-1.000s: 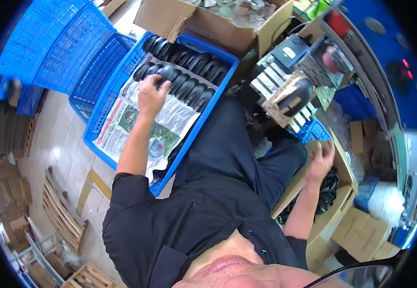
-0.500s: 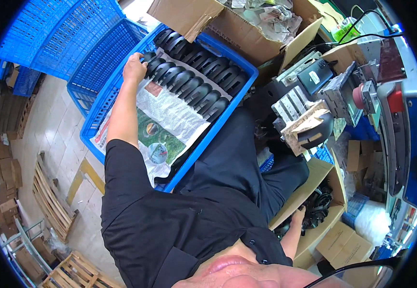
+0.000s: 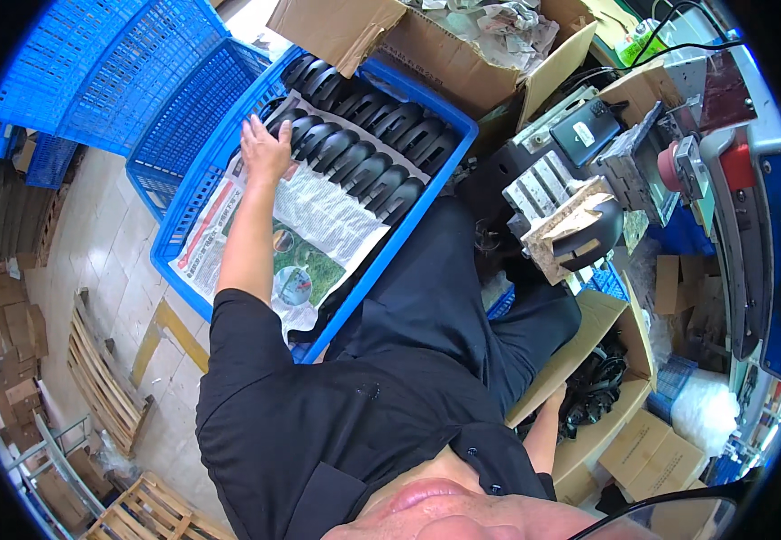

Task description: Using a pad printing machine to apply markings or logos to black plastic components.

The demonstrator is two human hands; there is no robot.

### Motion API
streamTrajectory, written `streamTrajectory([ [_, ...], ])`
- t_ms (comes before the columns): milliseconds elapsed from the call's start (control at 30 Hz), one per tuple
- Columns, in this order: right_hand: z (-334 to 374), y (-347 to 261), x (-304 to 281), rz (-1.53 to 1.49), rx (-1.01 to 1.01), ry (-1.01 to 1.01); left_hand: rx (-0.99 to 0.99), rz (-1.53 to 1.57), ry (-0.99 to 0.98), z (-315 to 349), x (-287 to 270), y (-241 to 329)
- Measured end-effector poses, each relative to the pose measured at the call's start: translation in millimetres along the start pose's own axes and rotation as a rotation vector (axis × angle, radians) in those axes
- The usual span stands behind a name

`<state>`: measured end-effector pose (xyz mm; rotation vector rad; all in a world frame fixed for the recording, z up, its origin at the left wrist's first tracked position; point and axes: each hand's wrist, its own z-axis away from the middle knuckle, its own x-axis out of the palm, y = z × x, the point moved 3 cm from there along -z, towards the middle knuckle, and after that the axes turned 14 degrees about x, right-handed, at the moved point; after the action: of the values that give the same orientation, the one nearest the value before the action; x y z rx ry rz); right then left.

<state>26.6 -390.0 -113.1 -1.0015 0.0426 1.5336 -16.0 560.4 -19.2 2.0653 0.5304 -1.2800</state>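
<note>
The right hand (image 3: 560, 399) is reaching into a brown cardboard box (image 3: 608, 317) by the thigh, its fingers hidden, grip unreadable. The left hand (image 3: 265, 148) is lying spread on curved black plastic parts (image 3: 354, 148) rowed along the blue plastic crate's (image 3: 194, 193) far edge; newspaper lining (image 3: 305, 238) nearer is lying bare.

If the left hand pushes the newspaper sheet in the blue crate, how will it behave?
The newspaper sheet probably crumples instead of sliding stiffly, since it already looks wrinkled. It seems thin and light. The black parts resting on its far end likely pin it under the left hand.
</note>
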Motion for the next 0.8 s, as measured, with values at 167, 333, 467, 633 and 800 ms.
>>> streamTrajectory([
  [167, -12.5, 6.8, -6.9, 0.326, -0.122, 0.214, -0.071, -0.108, -0.192, -6.0, 10.8, 24.5],
  [333, -12.1, 16.2, -18.9, 0.450, -0.147, 0.324, -0.034, -0.114, -0.292, -4.9, 14.6, 36.0],
  [467, 32.5, -7.7, -10.3, -0.073, 0.161, -0.025, 0.020, -0.159, -0.264, 0.7, 7.9, 15.7],
  [633, 43.6, -12.3, -36.9, -0.189, 0.151, -0.111, 0.016, -0.133, -0.336, -7.4, 9.9, 20.2],
  [800, 73.2, -33.8, -51.6, -0.245, -0.008, -0.120, 0.156, -0.106, -0.068, 2.9, -4.4, 58.1],
])
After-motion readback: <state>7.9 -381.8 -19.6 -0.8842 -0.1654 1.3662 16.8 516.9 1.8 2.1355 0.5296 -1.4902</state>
